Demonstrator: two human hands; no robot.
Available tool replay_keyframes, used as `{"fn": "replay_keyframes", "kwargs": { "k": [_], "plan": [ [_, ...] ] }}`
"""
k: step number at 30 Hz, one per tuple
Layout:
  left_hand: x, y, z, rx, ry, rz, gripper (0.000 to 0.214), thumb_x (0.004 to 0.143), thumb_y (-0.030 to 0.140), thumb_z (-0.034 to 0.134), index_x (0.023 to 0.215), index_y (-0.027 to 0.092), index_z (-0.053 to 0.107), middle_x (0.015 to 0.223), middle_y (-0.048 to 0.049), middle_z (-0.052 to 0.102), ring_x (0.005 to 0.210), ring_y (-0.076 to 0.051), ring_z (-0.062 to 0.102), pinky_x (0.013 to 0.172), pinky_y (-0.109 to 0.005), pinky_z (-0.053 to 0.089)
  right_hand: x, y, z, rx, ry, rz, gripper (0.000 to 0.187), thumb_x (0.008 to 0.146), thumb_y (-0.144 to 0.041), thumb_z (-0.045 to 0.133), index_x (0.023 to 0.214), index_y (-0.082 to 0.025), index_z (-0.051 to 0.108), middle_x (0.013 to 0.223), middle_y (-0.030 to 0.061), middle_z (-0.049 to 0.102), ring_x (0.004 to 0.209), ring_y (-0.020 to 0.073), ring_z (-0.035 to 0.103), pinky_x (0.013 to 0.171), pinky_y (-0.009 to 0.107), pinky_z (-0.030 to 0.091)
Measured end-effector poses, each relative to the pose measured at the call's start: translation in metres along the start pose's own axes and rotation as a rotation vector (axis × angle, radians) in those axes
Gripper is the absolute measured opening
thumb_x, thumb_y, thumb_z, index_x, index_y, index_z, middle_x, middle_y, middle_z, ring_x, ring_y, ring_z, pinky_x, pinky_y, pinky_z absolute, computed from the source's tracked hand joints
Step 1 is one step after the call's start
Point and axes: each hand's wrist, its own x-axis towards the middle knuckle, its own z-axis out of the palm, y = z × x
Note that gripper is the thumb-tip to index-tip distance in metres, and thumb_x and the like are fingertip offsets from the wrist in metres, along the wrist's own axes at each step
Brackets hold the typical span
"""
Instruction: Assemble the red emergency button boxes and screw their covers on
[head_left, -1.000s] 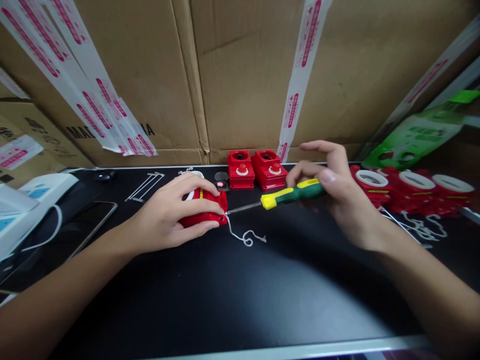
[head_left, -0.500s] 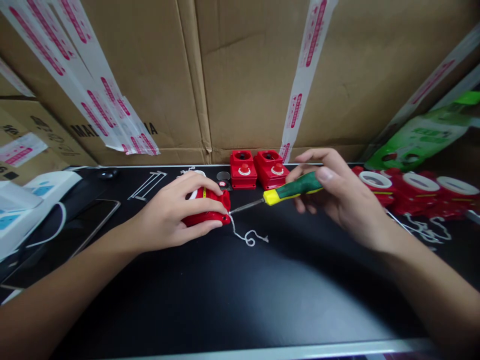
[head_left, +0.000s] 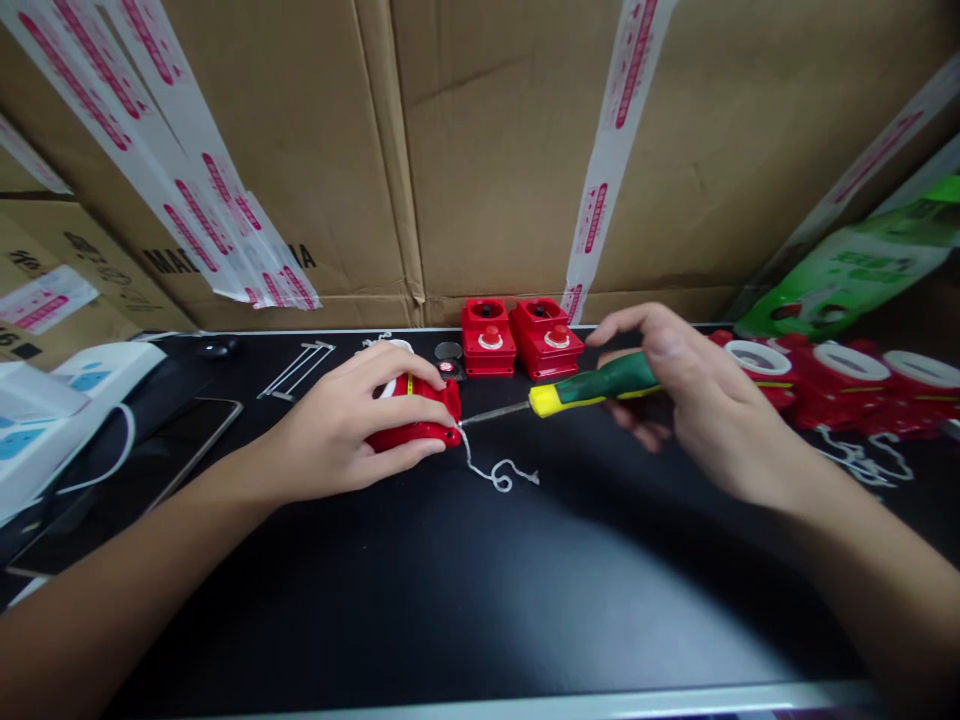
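On the black table (head_left: 465, 600), the right hand (head_left: 701, 405) is gripping a screwdriver (head_left: 592, 386) that is reaching left to a red box (head_left: 412, 434). The left hand (head_left: 364, 420) is clasping this box, which is lying beneath it and showing at its right. A string (head_left: 469, 456) is trailing from the box's right end.

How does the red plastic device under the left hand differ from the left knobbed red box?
The glossy red plastic device is partly covered by the left hand; the red knobbed box stands uncovered. White cord trails from the device; none shows on the box. Both are red.
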Motion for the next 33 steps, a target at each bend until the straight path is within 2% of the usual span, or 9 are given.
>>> {"fn": "replay_keyframes", "kwargs": {
  "k": [5,9,11,16,20,23,26,30,33],
  "plan": [
    [-0.0010,-0.0017,0.0002,0.012,-0.004,0.003,0.019,0.097,0.024,0.074,0.115,0.027,0.076,0.123,-0.0094,0.069,0.115,-0.026,0.066,0.101,-0.041,0.053,0.0047,-0.0051,-0.0026,-0.265,0.029,-0.098,0.044,0.107,-0.059,0.046,0.088,-0.024,0.066,0.073,0.0015,0.051,0.063,0.0184,0.044,0.061,0.035,0.040],
    [-0.0009,-0.0017,0.0006,0.015,0.003,-0.005,0.019,0.096,0.024,0.075,0.115,0.026,0.076,0.123,-0.0096,0.068,0.115,-0.026,0.066,0.101,-0.041,0.054,0.0067,-0.0017,-0.0045,-0.087,-0.016,-0.136,0.016,0.095,-0.040,0.065,0.102,-0.026,0.065,0.095,0.0048,0.061,0.082,0.0235,0.057,0.071,0.038,0.049],
    [-0.0003,-0.0010,0.0004,0.014,0.004,0.005,0.019,0.096,0.023,0.075,0.115,0.025,0.076,0.122,-0.0099,0.068,0.115,-0.026,0.066,0.100,-0.041,0.053,0.0053,0.0011,-0.0036,0.057,-0.039,-0.125,0.022,0.091,-0.039,0.069,0.110,-0.027,0.063,0.106,0.0060,0.062,0.089,0.0255,0.061,0.069,0.037,0.052],
    [-0.0001,-0.0007,-0.0001,0.001,0.004,0.015,0.018,0.097,0.023,0.074,0.116,0.025,0.076,0.122,-0.0105,0.067,0.115,-0.025,0.065,0.101,-0.041,0.052,0.0014,0.0034,-0.0010,-0.017,0.013,0.022,0.038,0.107,-0.063,0.044,0.118,-0.030,0.060,0.091,0.0032,0.064,0.058,0.0182,0.056,0.048,0.033,0.040],
    [-0.0013,-0.0020,0.0002,-0.001,-0.001,0.009,0.019,0.097,0.022,0.074,0.116,0.024,0.075,0.123,-0.0109,0.067,0.116,-0.026,0.065,0.101,-0.042,0.053,0.0040,0.0019,-0.0025,-0.355,0.067,-0.131,0.041,0.108,-0.060,0.045,0.104,-0.026,0.067,0.083,0.0033,0.059,0.074,0.0219,0.056,0.070,0.038,0.047],
    [-0.0017,-0.0022,0.0003,-0.002,0.001,0.002,0.019,0.097,0.023,0.074,0.116,0.026,0.075,0.124,-0.0105,0.068,0.117,-0.026,0.065,0.102,-0.043,0.053,0.0053,0.0022,-0.0035,-0.235,0.034,-0.207,0.027,0.104,-0.051,0.057,0.119,-0.029,0.061,0.098,0.0049,0.060,0.092,0.0265,0.059,0.084,0.041,0.048],
    [-0.0015,-0.0016,0.0003,-0.007,0.005,0.003,0.019,0.097,0.023,0.075,0.116,0.026,0.076,0.123,-0.0106,0.068,0.117,-0.027,0.065,0.102,-0.044,0.053,0.0033,0.0029,-0.0040,-0.060,-0.026,-0.250,0.032,0.098,-0.048,0.066,0.125,-0.034,0.058,0.109,0.0057,0.059,0.105,0.0300,0.058,0.090,0.042,0.049],
    [-0.0011,-0.0006,0.0001,-0.007,-0.001,-0.003,0.019,0.097,0.024,0.074,0.116,0.026,0.076,0.123,-0.0105,0.069,0.117,-0.027,0.065,0.102,-0.044,0.054,0.0004,0.0014,-0.0057,-0.128,-0.026,-0.155,0.031,0.107,-0.056,0.048,0.120,-0.033,0.063,0.091,0.0040,0.063,0.076,0.0263,0.059,0.070,0.041,0.049],
    [-0.0009,-0.0002,0.0002,-0.013,0.002,0.003,0.023,0.097,0.023,0.074,0.119,0.027,0.076,0.124,-0.0105,0.069,0.117,-0.027,0.066,0.102,-0.045,0.055,0.0024,-0.0014,-0.0071,-0.334,0.015,-0.152,0.041,0.108,-0.059,0.043,0.109,-0.028,0.070,0.079,0.0033,0.061,0.070,0.0243,0.057,0.071,0.041,0.047]
  ]
}}
